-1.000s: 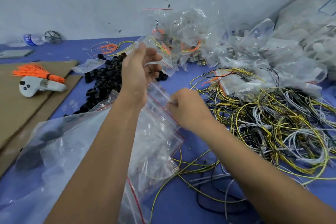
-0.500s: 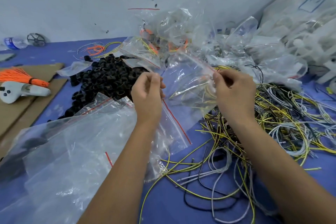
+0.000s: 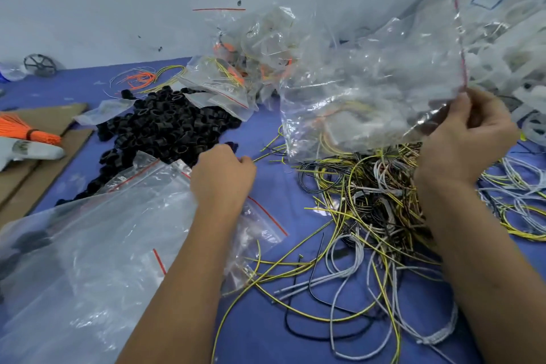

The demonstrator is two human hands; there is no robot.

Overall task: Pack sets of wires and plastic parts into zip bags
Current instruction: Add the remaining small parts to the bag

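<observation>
The person has a fresh zip bag [image 3: 372, 89] up in the air at about two o'clock, the right hand [image 3: 464, 139] pinching it by the corner at its red seal strip, fingers curled on the plastic; it looks empty so far, though the wires seen through it make that hard to judge. The left hand [image 3: 224, 174] is down at nine o'clock from it, fingers curled at the edge of the black plastic parts [image 3: 165, 130]; whether it holds one I cannot tell. I would judge the filling step is just starting: next, a part and some wires go in. The tangled wires [image 3: 369, 204] at five o'clock may snag, and loose empty bags [image 3: 88, 239] crowd the desk [image 3: 74, 89] at seven o'clock.
</observation>
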